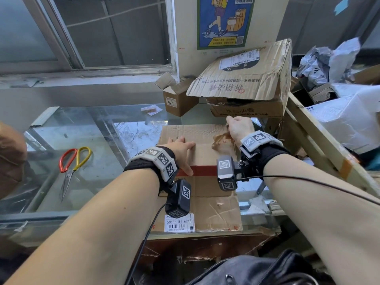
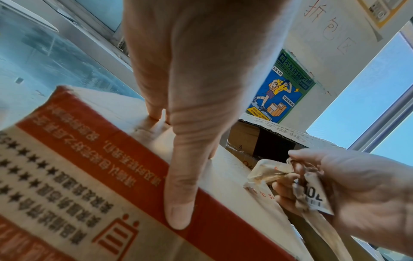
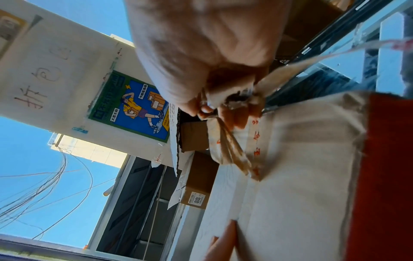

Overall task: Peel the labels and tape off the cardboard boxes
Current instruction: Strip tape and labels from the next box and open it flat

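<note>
both forearms fill the bottom of the head view, each with a marker band and a small camera at the wrist. left hand lies flat on top of the cardboard box, fingers straight and close together, thumb reaching the box's red stripe. right hand is curled at the box's far right corner, pinching a crumpled strip of clear tape that is partly lifted off the cardboard. the box stands on a glass counter, with a white barcode label on its near flap. red and yellow scissors lie on the glass, well apart to the left. a small brown box and a large torn box stand behind.

left wrist view: straight fingers press the box top, thumb tip on the red stripe; beside them the right hand clutches wadded tape with a scrap of label.

right wrist view: thumb and fingertips pinch the bunched tape, which stretches down to the box top
</note>
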The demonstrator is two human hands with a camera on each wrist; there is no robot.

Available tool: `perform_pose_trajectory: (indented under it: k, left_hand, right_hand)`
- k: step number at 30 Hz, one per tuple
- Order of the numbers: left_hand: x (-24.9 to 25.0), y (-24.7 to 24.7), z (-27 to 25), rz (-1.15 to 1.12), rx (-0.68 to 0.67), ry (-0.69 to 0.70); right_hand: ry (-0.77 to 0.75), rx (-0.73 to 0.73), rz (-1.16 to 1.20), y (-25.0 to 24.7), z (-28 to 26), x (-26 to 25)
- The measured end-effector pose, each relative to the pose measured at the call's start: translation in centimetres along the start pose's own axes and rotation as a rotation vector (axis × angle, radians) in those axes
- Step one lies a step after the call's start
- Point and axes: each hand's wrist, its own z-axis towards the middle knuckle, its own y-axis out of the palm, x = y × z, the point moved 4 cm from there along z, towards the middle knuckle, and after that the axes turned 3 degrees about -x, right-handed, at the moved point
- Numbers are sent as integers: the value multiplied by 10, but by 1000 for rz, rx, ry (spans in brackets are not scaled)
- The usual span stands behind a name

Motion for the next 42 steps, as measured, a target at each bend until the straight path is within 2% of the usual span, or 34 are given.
perform_pose_trajectory:
  k: [3,6,11,12,15,18,22,24,32,35,38,42]
  left_hand:
    - [0,0,0,1,3,-3]
    - [1,0,0,2,3,-4]
    - [1,0,1,6,9,-7]
    - [1,0,1,6,9,-7]
    - [1,0,0,1,7,-9]
    - [0,0,0,-7,-1,-8]
    - [1,-1,-1,3,-3,-9]
    - [1,-1,-1,5,-1,-11]
    - [1,-1,-1,2,-2,-3]
    - [1,-1,-2,-3,-1,-3]
    - [1,-2,-1,0,2,2]
    - [1,-1,-1,-11,4,0]
  right_hand:
    - [12,-4,-174,-8,4,5]
    - [-6,17,-232,-15,0,6]
    - [-313,-88,-385,-7,-11,-4]
    - [-317,-114,-364,-4,-10,-3]
    - [-207,-178,-313,3,-11,-3]
    - [-112,-327,-416,10,-13,0]
    - [-166,-330,-825,11,-14,3]
    - [-183,-325,-914,13,-14,2]
    - [-199,-250,-964,15,-7,-3]
    - [-342,-169,-1052,16,-11,-7]
    - [-489,-200,-1090,20,-14,-12]
    - [-366,-237,-880,16,-10,-6]
